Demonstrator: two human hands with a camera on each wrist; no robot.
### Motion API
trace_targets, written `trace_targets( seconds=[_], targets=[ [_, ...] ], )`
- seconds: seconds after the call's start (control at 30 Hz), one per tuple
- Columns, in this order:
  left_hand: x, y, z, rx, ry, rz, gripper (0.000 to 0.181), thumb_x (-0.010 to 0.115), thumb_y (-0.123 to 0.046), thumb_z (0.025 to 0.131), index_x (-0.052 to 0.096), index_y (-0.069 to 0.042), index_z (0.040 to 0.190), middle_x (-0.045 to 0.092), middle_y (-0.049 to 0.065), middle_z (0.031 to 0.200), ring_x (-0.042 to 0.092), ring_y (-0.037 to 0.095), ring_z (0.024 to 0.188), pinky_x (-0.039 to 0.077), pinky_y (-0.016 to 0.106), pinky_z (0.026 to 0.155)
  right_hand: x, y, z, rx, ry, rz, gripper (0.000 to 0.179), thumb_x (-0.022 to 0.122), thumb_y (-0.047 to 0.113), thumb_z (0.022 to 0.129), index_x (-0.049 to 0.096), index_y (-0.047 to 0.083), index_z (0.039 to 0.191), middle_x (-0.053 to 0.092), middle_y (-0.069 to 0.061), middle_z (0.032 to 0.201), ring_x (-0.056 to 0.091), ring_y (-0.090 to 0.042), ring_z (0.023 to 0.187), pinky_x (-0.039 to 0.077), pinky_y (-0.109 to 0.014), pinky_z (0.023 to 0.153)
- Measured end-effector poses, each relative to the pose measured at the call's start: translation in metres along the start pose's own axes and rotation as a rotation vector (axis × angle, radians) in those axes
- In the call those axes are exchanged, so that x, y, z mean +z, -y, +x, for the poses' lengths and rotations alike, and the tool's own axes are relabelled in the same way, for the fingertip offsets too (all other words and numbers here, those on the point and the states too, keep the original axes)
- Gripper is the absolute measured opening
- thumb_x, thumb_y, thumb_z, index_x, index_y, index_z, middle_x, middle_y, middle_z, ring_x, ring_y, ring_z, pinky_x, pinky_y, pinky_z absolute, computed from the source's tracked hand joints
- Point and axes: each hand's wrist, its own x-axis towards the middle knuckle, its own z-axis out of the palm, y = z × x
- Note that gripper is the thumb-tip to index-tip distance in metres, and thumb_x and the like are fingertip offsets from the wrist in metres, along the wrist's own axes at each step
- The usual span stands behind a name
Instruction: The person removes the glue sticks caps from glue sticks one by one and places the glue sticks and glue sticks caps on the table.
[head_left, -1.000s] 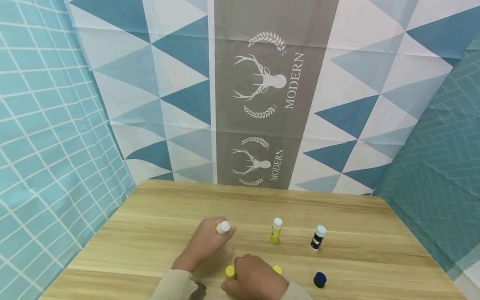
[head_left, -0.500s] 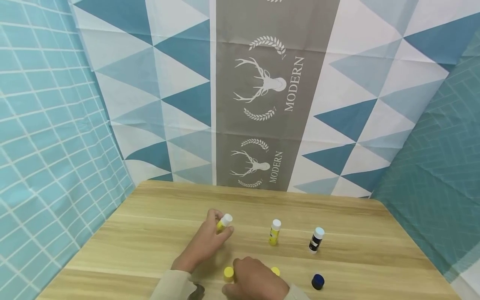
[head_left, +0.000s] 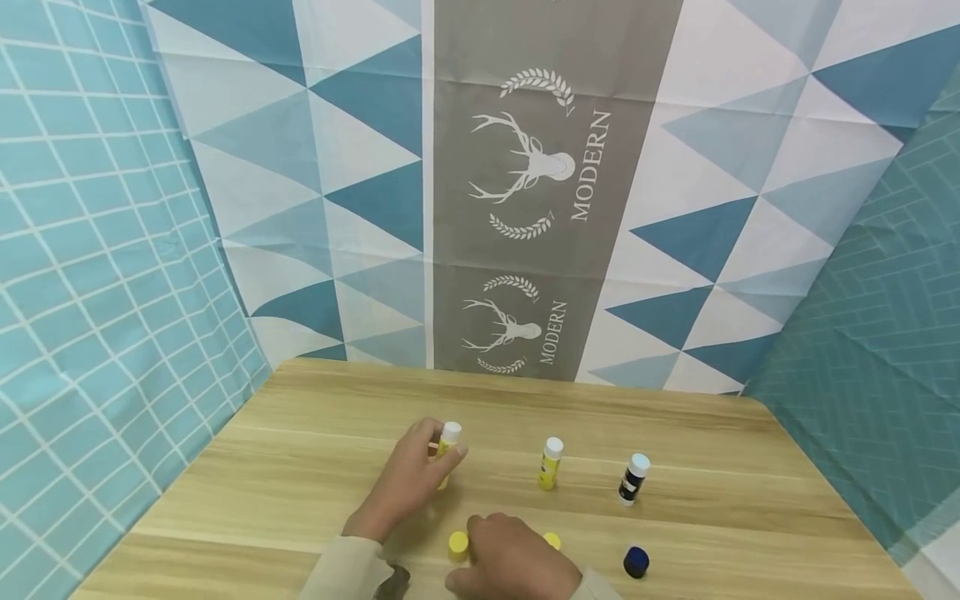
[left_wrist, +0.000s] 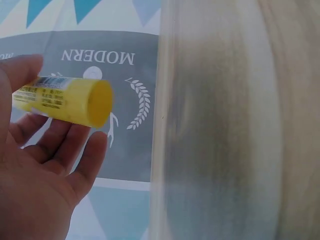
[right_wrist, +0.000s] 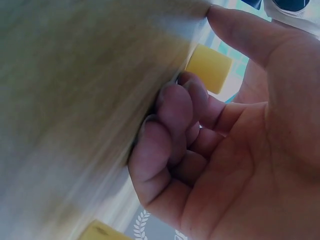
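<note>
In the head view my left hand [head_left: 415,467] holds a yellow glue stick [head_left: 445,463] between thumb and fingers, its white end pointing up. The left wrist view shows the lower yellow end of the glue stick [left_wrist: 92,102] sticking out past the spread fingers. My right hand [head_left: 513,557] rests on the tabletop, its fingers loosely curled and nothing between them. Just left of its fingers stands a yellow cap [head_left: 458,547]. A second yellow cap [head_left: 552,541] is partly hidden behind that hand. The right wrist view has a yellow cap [right_wrist: 210,68] beyond the fingertips.
Another yellow glue stick [head_left: 551,463] stands right of the left hand, white end up. Farther right is a black glue stick [head_left: 633,479] with a white end, and a dark blue cap [head_left: 637,562] nearer the front. A patterned cloth [head_left: 517,167] hangs behind the wooden table [head_left: 337,450].
My left hand has turned its glue stick more upright and opened its hold, with the fingers now behind the tube. My right hand stays beside the yellow cap, almost unmoved.
</note>
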Motion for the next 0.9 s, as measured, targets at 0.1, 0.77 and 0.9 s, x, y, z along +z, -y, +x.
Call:
trace_targets(
  seconds=[0.1,0.77,0.9],
  targets=[
    [0.0008,0.0013,0.0008,0.052,-0.038,0.063,0.017,0.076,-0.025,0.090,0.066,-0.016,0.100,0.056,-0.006,0.098,0.057,0.012,0.097,0.052,0.041,0.089,-0.0005,-0.0007,0.0001,-0.002,-0.002,0.008,0.032,0.075,0.041,0.079,0.060,0.014,0.081,0.052,0.003,0.064,0.047,-0.011,0.051,0.043,-0.029,0.047],
    [0.0012,0.0046,0.0024,0.016,0.064,0.146,0.020,0.077,-0.023,0.088,0.072,-0.011,0.103,0.064,-0.002,0.098,0.063,0.016,0.094,0.055,0.031,0.078,-0.0031,0.0007,-0.0035,0.021,-0.014,0.010,0.037,0.075,0.045,0.080,0.063,0.010,0.088,0.052,0.003,0.066,0.049,-0.012,0.054,0.043,-0.029,0.049],
    [0.0006,0.0051,0.0004,-0.004,0.050,0.139,0.024,0.078,-0.022,0.088,0.071,-0.009,0.106,0.065,0.000,0.101,0.063,0.017,0.096,0.056,0.035,0.081,-0.0036,0.0012,-0.0028,0.025,-0.001,0.011,0.038,0.076,0.046,0.081,0.064,0.010,0.089,0.052,0.003,0.066,0.049,-0.012,0.053,0.043,-0.029,0.049]
  ],
)
